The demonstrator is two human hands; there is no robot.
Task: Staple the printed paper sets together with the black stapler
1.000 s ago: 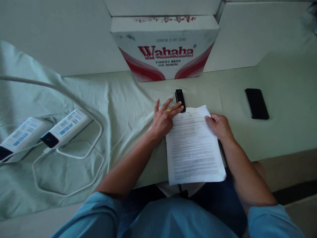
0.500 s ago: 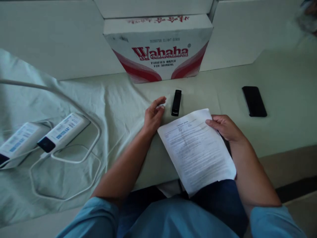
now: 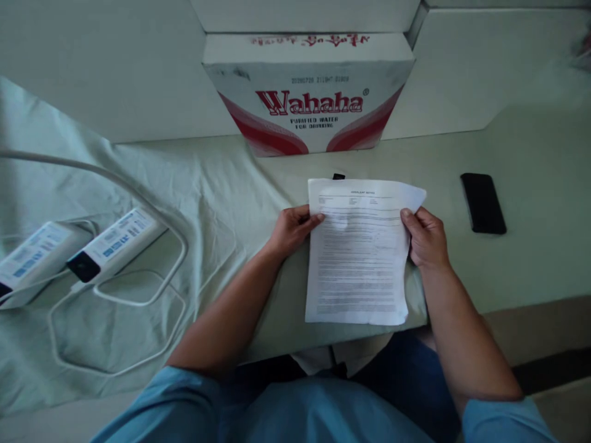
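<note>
Printed paper [image 3: 357,264] was in front of the person, over the near part of the desk [image 3: 434,166], print facing up toward the head camera. Both hands had it. Left hand [image 3: 292,229]: thumb on the printed face at the left edge, upper half, pinching the margin against curled fingers. Right hand [image 3: 425,237]: same pinch on the right edge, a bit below the top corner; fingers behind mostly hidden. Couldn't tell if the bottom edge touched the desk, or if it was one sheet or a few.

Handling, my read: very light, limp, easy to crease or tear; top right corner already bent out, right edge wavy. Best hold was opposite side margins, thumbs on top, light tension so the middle didn't sag. Grip looked fine; slip risk low.

Around it: small black object [image 3: 338,176] poked out past the top edge, rest hidden. Wahaha carton [image 3: 309,104] stood beyond that. Black phone [image 3: 483,203] lay off to the right, well apart from the right hand.
</note>
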